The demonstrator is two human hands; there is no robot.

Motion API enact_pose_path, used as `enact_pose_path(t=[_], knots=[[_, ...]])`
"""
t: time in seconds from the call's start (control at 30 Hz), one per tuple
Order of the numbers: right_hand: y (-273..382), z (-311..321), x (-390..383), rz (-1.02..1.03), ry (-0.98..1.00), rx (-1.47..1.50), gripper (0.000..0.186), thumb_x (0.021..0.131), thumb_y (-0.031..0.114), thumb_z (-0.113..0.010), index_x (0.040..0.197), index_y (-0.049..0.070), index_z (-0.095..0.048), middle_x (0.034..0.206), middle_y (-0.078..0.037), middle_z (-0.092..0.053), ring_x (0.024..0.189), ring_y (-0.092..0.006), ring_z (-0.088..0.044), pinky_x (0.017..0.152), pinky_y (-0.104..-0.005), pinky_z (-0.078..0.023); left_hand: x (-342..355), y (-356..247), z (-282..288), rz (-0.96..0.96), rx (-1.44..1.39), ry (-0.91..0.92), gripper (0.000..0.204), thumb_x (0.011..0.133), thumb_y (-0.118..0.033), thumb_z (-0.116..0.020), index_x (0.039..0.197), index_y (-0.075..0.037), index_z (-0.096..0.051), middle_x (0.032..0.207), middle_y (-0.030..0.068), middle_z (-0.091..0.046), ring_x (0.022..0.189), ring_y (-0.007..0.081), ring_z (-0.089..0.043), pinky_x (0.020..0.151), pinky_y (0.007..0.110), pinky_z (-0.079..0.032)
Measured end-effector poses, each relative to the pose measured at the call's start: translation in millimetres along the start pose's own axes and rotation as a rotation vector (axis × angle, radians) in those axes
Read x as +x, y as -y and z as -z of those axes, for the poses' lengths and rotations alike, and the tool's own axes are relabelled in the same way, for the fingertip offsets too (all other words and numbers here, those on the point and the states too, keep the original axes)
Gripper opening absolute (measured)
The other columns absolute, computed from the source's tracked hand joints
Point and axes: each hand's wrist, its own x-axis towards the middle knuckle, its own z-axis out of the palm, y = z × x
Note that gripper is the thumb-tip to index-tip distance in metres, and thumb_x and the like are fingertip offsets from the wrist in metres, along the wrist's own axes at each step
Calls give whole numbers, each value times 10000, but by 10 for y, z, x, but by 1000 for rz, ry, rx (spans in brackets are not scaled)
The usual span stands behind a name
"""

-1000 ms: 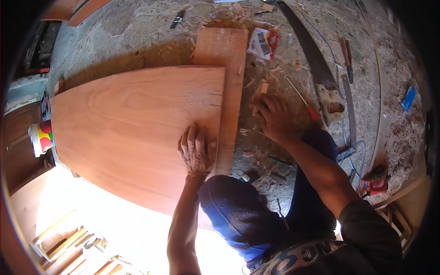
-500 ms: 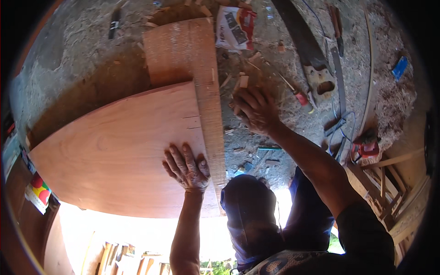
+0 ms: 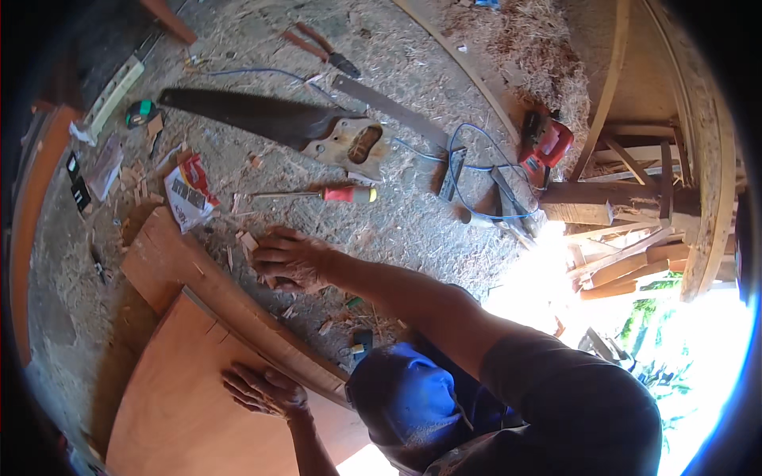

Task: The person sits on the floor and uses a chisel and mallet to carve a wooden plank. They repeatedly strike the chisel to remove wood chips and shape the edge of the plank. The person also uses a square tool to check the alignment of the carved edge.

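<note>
My left hand [image 3: 262, 389] rests with spread fingers on the reddish curved plywood panel [image 3: 159, 397], near its edge with short dark slits. This panel lies over a narrower board [image 3: 159, 255]. Beyond that board, my right hand [image 3: 287, 260] is low on the floor, fingers curled down beside small wood scraps [image 3: 248, 242]; what is under them is hidden. A screwdriver [image 3: 341, 194] with a red and yellow handle and a red-and-white packet [image 3: 190, 190] lie beyond my right hand.
Across the dusty floor lie a handsaw [image 3: 238, 111], a metal blade [image 3: 389, 107], pliers [image 3: 341, 63], a tape measure [image 3: 140, 113], a power strip [image 3: 111, 99] and a red power tool [image 3: 548, 147] among cords. Timber offcuts [image 3: 635, 262] are piled at right beside a bright opening.
The view has swung to the right, bringing more floor tools and timber into sight. My left hand stays spread on the panel; my right hand stays curled low on the floor.
</note>
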Motion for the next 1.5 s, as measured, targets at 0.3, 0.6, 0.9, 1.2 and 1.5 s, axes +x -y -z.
enact_pose_path(t=[0.3, 0.6, 0.9, 1.2, 1.5], knots=[[404, 495, -724, -349, -204, 241, 352, 883, 259, -701, 1206, 126, -657, 1283, -95, -627, 1247, -301, -567, 1043, -465, -473, -74, -11, -137, -8, 39, -69, 641, 1070, -490, -320, 1580, -102, -341, 1642, 180, -283, 1501, 378, -280, 1205, 541, -217], [377, 1238, -4043, -819, -406, -69, 291, 961, 225, -605, 1203, 75, -666, 1210, -192, -655, 1152, -393, -602, 981, -476, -491, 67, 20, -116, 54, 94, 92, 655, 1064, -473, -359, 1618, -147, -237, 1685, 134, -179, 1540, 355, -186, 1229, 520, -175], [881, 122, -5665, -1209, -487, -342, 566, 958, 355, -628, 1463, 143, -482, 1516, -188, -428, 1411, -409, -369, 1143, -533, -328, -574, 183, 485, -130, 102, 649, 635, 1061, -318, -416, 1616, -124, -174, 1685, 171, -129, 1533, 380, -198, 1175, 583, -288], [891, 37, -5547, -754, -652, -594, 671, 964, 449, -631, 1491, 94, -415, 1495, -250, -388, 1378, -483, -309, 1108, -626, -272, -291, 320, 527, -211, -58, 724, 619, 1074, -332, -349, 1609, -71, -178, 1669, 217, -156, 1533, 349, -212, 1207, 440, -275], [670, 1263, -5308, -1245, -537, -112, 273, 954, 231, -617, 1210, 153, -667, 1230, -108, -628, 1136, -332, -575, 996, -509, -418, -234, 6, 288, -3, -347, 544, 683, 1066, -505, -338, 1561, -36, -306, 1576, 249, -321, 1469, 318, -309, 1176, 387, -306]])
